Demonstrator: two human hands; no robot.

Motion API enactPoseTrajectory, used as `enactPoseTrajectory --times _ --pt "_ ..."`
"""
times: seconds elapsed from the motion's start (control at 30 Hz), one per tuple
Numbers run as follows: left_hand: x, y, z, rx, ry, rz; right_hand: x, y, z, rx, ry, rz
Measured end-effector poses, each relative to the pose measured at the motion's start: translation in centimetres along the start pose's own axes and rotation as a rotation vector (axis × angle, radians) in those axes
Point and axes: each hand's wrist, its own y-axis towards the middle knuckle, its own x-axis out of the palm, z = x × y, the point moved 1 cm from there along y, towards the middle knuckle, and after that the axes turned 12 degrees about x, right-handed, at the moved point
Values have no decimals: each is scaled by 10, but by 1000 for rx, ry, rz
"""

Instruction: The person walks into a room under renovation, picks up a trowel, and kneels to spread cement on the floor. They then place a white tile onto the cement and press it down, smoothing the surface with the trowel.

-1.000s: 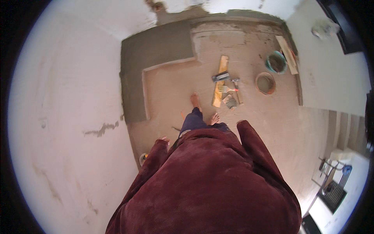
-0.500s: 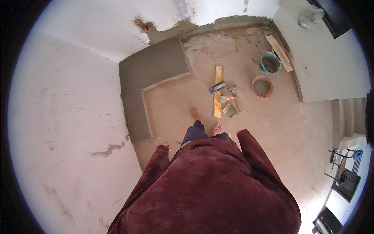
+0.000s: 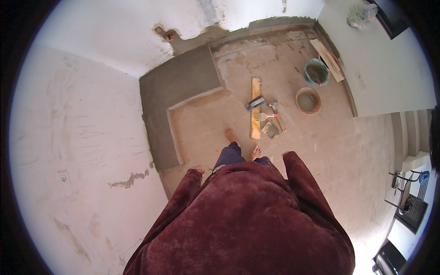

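Note:
My left hand (image 3: 198, 169) hangs at my side, mostly covered by the maroon sleeve; only a small part shows, near the edge of the grey L-shaped cement ledge (image 3: 179, 73). At my other side hangs my right hand (image 3: 286, 152), with just a sliver past its cuff. I cannot make out the fingers of either, nor anything held. On the floor ahead of my bare feet lies a yellowish wooden plank (image 3: 255, 89). Across it rest a plastering trowel (image 3: 255, 103) and a paintbrush (image 3: 266, 116). Beside it are a hammer (image 3: 273, 106) and a flat, cement-smeared square piece (image 3: 270, 130).
An orange-rimmed bucket (image 3: 297, 101) and a teal bucket (image 3: 305, 73), both with grey material inside, stand at the right. A pale board (image 3: 327, 59) lies by the right wall. Steps (image 3: 412, 133) and a chair (image 3: 405, 190) are farther right. White walls border the ledge.
The view has shifted slightly. My left hand appears a little closer to my body; the tools, plank and buckets lie where they were.

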Motion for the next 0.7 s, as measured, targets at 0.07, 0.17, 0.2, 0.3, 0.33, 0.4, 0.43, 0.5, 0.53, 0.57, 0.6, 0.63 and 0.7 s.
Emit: enactPoseTrajectory --times 0.07,0.17,0.2,0.3,0.33,0.4,0.43,0.5,0.53,0.57,0.6,0.63,0.7 --pt "-1 -4 6 0 -64 28 14 20 2 3 26 -4" --pt "-6 -6 12 -1 -133 58 35 41 0 5 61 -21" --pt "-9 -6 12 -7 -150 62 43 47 -2 1 77 -26" --pt "-15 -4 12 -28 -185 47 65 61 -10 -4 123 -53" --pt "-16 -4 11 -37 -187 32 71 65 -13 -8 134 -63" --pt "-18 -3 10 -57 -191 -1 76 73 -18 -34 115 -69" --pt "-19 -1 10 -67 -188 -20 75 76 -20 -56 109 -69" --pt "-21 4 12 -77 -180 -61 65 84 -18 81 279 -156" --pt "-23 8 15 -80 -176 -84 56 89 -15 191 435 -214" --pt "-27 14 20 -78 -165 -103 48 93 -11 152 424 -177" --pt "-33 22 28 -75 -159 -121 40 97 -5 131 419 -136" --pt "-40 32 38 -60 -149 -139 33 101 3 115 419 -103" --pt "-63 58 67 -26 -128 -168 25 110 23 105 437 -48"
